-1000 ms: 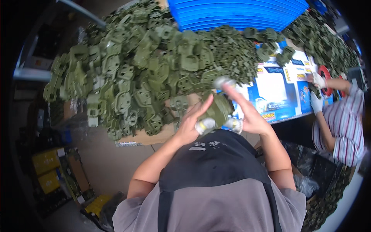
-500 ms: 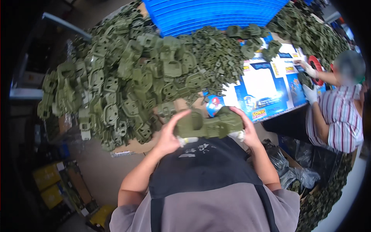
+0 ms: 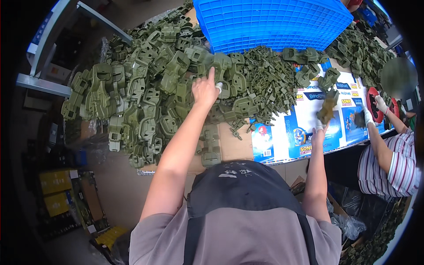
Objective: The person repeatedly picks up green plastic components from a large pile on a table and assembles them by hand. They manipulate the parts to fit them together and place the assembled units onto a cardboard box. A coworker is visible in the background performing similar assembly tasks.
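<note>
My left hand (image 3: 206,92) reaches over a heap of olive-green moulded plastic parts (image 3: 174,73). Its index finger points away from me, white wrapping shows on a finger, and nothing visible is held. To the right, my right hand (image 3: 319,129) grips the near end of an olive-green plastic part (image 3: 327,108), smeared by motion. That piece stands over a printed cardboard sheet (image 3: 289,128); its contact with the sheet cannot be made out. One larger green moulding (image 3: 211,145) lies by itself on brown cardboard near my apron.
A blue plastic crate (image 3: 269,26) stands behind the heaps. Small green parts (image 3: 269,79) are piled mid-table. At right, a co-worker in a striped top (image 3: 388,168) works with gloved hands beside a red ring-shaped object (image 3: 374,105). A metal frame (image 3: 44,84) rises at left.
My hands have parted from the green part held between them. The left went forward onto the heap; the right moved right, over the printed sheet, with a green part. My view has shifted.
</note>
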Demonstrator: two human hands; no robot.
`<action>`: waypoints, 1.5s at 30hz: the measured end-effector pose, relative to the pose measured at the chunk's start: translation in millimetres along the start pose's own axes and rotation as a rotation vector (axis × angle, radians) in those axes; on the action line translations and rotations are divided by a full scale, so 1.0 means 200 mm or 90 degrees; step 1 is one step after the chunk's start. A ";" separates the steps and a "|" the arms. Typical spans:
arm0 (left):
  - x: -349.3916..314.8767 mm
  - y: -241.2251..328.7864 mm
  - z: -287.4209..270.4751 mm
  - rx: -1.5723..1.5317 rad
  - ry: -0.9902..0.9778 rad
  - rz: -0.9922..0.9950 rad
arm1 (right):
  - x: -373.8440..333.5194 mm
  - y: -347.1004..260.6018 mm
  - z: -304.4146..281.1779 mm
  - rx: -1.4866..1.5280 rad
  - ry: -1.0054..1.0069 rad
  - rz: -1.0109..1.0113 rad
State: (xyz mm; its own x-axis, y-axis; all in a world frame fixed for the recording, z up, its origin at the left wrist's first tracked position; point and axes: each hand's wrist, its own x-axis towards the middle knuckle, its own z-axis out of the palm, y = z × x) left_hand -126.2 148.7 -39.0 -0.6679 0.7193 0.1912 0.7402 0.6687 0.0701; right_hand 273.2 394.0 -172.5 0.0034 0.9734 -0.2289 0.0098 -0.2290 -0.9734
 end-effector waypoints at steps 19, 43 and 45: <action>-1.17 0.10 -0.17 -0.883 -0.122 -0.108 | -1.37 -0.47 0.66 -0.275 -0.896 -0.285; -0.98 -0.13 -0.41 -1.387 -0.325 -0.253 | -1.13 0.19 0.88 -0.756 -0.624 -0.638; -0.99 -0.14 -0.36 -1.455 -0.360 -0.327 | -1.10 0.23 0.88 -0.741 -0.585 -0.766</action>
State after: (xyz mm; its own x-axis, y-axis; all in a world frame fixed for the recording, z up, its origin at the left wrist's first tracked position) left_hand -8.1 -25.9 -7.4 -0.4090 0.8531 -0.3239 -0.7916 -0.1550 0.5911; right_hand 96.4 168.9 -167.9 -0.9670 0.2058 0.1505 0.1740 0.9641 -0.2004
